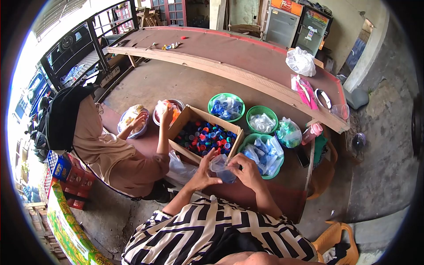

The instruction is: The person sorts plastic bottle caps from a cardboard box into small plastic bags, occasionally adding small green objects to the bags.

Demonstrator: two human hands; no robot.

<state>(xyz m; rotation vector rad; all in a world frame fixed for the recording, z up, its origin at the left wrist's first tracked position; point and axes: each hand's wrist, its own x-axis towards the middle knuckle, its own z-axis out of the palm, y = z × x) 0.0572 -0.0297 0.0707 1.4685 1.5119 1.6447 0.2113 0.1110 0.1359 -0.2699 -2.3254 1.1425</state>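
In front of my body a clear plastic bag [224, 171] hangs between my two hands, with something pale blue in its lower part. My right hand [248, 172] is closed, fingers curled and pinching the bag's upper edge. On the bag's other side my left hand [202, 176] is open, thumb and fingers spread apart; whether its fingertips touch the plastic is hard to make out. Just beyond stands a cardboard box [180, 149] filled with blue, red, green and dark bottle caps [207, 138]. Right of it, a green basket [281, 164] holds clear bags of light blue pieces.
Left of the box, a person [110, 154] reaches toward two bowls of bagged items. More green baskets [226, 119] stand behind the box. A pink bottle [312, 132] and a phone [303, 157] lie right. A raised wooden ledge [221, 70] runs along the back.
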